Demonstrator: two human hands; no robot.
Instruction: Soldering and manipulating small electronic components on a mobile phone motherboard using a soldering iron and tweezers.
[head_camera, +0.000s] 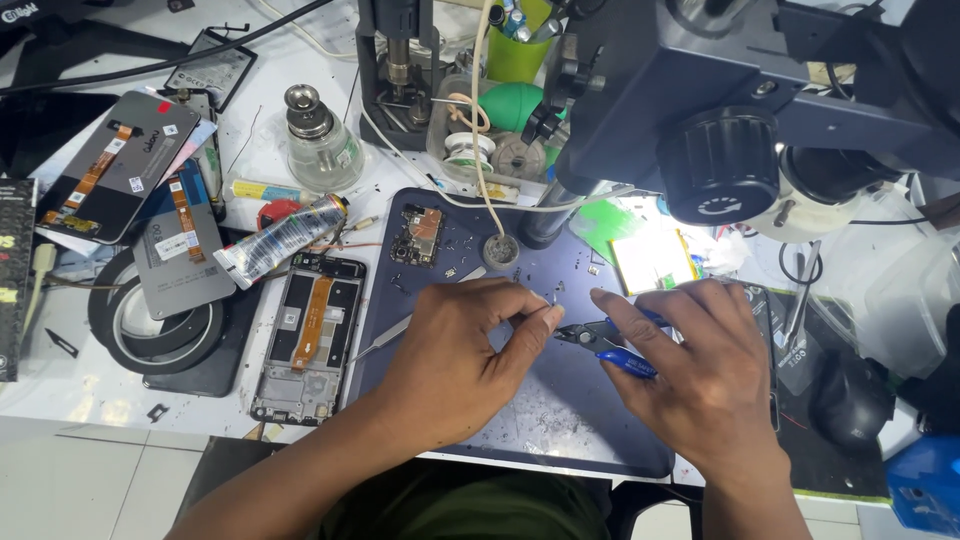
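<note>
cutters (612, 346): blue handles, dark jaws;
mat (560, 400): dark blue-grey, speckled;
cup (517, 55): lime green;
tape roll (150, 330): black;
tube (283, 238): silver, patterned;
blower bulb (515, 105): green;
phone frame (310, 335): black, orange ribbon

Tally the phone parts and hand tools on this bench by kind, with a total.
Opened phone frames: 1, beside the mat
Loose display panels: 2
Small circuit boards on the mat: 1
Blue-handled cutters: 1, in the right hand
Tweezers: 1, at the left hand
Total: 6
</note>
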